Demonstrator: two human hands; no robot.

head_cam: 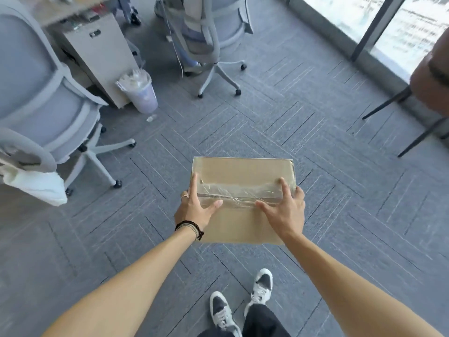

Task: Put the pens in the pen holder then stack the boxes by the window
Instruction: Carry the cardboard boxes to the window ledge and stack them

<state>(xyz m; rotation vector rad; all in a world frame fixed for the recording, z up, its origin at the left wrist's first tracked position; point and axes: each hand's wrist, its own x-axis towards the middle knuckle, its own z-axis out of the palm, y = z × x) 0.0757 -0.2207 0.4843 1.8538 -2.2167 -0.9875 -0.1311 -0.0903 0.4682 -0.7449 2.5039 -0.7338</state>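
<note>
A brown cardboard box [240, 173], sealed along the top with clear tape, is held in the air above the grey carpet in front of me. My left hand [194, 210] grips its left side, thumb on the top and fingers around the edge. My right hand [286, 210] grips the right side the same way. The window [410, 32] runs along the top right, some way beyond the box. No pens or pen holder are in sight.
Two grey office chairs stand at the left [43, 110] and top centre [209, 37]. A bin with a plastic liner [141, 91] sits beside a desk cabinet [99, 57]. A brown chair [430, 76] stands by the window. My feet [243, 300] are on the carpet below.
</note>
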